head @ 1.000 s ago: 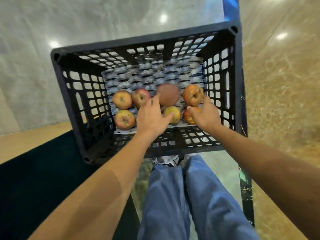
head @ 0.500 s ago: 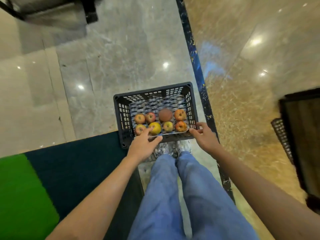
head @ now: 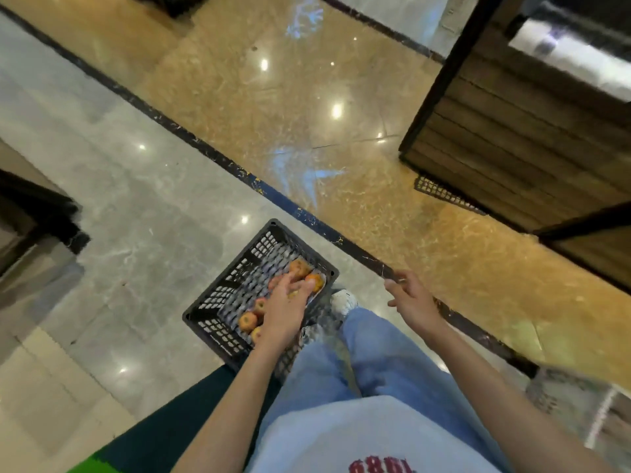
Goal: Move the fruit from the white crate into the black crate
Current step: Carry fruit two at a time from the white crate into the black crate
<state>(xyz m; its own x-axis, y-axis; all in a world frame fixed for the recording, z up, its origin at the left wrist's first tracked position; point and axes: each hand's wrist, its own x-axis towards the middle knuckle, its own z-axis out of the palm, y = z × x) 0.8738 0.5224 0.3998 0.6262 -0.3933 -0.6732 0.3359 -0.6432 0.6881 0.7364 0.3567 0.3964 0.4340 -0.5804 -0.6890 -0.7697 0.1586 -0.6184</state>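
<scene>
Marble floor [head: 153,206]: black crate [head: 218,332], fruit [head: 247,321] below spread left hand [head: 285,312]; right hand [head: 411,302] loose, apart.

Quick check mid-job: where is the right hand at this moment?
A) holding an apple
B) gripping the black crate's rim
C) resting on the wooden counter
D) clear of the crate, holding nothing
D: the right hand is out to the right of the black crate, over the dark floor strip, with loosely curled fingers and no fruit in it.
</scene>
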